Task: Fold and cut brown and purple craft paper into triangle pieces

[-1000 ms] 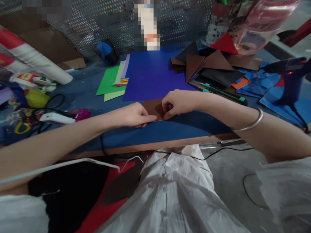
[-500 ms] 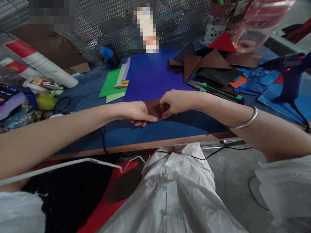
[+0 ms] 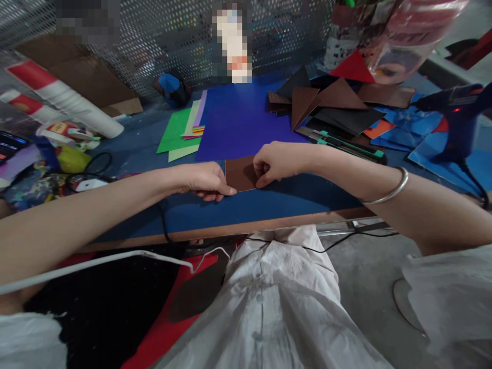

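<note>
A small brown sheet (image 3: pixel 241 175), with a pale lower edge, lies near the front of the blue work table. My left hand (image 3: pixel 210 182) is closed at the sheet's left end, thumb along its lower left corner. Opposite it, my right hand (image 3: pixel 272 165) is closed in a pinch on the right end, which its fingers partly hide. Just behind the brown sheet lies a large dark blue sheet (image 3: pixel 242 118). Green and lilac paper sheets (image 3: pixel 177 133) stick out at its left.
Brown and black cut pieces (image 3: pixel 338 105) are heaped at the back right, beside a green-and-black utility knife (image 3: pixel 346 146). A glue gun (image 3: pixel 453 118) with a red light stands farther right. White rolls (image 3: pixel 77 102) lean at the left. A black cable hangs over the table edge (image 3: pixel 230 226).
My left hand has slid left along the brown sheet's lower edge, so more of the sheet shows. My right hand stays in nearly the same place.
</note>
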Demonstrator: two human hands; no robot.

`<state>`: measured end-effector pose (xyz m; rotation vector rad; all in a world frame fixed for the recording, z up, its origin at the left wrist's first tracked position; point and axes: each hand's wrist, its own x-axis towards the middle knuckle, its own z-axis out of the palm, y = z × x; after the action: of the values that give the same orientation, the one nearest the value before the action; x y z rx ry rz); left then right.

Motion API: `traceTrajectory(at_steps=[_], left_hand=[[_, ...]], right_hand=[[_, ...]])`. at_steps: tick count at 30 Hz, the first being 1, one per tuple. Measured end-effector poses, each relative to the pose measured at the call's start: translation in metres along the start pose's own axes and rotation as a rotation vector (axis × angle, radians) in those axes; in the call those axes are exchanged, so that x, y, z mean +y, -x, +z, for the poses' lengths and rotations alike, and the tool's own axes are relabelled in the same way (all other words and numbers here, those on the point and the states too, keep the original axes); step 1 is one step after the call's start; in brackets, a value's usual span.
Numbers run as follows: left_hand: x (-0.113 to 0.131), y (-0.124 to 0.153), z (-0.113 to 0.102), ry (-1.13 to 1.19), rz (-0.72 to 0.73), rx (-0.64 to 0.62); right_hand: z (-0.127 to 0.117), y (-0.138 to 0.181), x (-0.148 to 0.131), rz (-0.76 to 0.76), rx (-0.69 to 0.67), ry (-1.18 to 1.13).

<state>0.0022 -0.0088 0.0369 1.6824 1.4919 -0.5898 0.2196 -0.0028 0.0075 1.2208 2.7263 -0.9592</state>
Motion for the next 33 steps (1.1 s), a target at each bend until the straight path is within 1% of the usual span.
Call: traceTrajectory(at_steps=[13, 19, 23, 25, 27, 29, 31, 33], left_hand=[[-0.023, 0.001, -0.002, 0.058, -0.004, -0.012], [-0.026, -0.001, -0.001, 0.064, 0.002, -0.027], [-0.03, 0.003, -0.007, 0.027, 0.003, -0.038], [-0.033, 0.008, -0.013, -0.024, 0.023, 0.031], [-0.034, 0.012, -0.018, -0.048, 0.09, 0.187], [-0.032, 0.011, -0.021, -0.016, 0.229, 0.396], [-0.029, 0.004, -0.02, -0.039, 0.362, 0.591], [-0.027, -0.01, -0.016, -0.116, 0.485, 0.699]], right_hand=[[-0.001, 0.003, -0.003, 0.008, 0.008, -0.021], [-0.002, 0.003, -0.004, 0.031, -0.013, -0.008], [-0.002, 0.003, -0.003, 0.023, -0.013, -0.023], [-0.001, 0.003, -0.001, 0.022, 0.004, -0.028], [0.0, 0.001, 0.001, 0.017, 0.015, -0.026], [0.0, 0.0, 0.0, 0.007, 0.008, -0.034], [-0.002, 0.002, -0.003, -0.001, -0.001, -0.047], [-0.004, 0.008, -0.01, 0.002, 0.037, -0.018]])
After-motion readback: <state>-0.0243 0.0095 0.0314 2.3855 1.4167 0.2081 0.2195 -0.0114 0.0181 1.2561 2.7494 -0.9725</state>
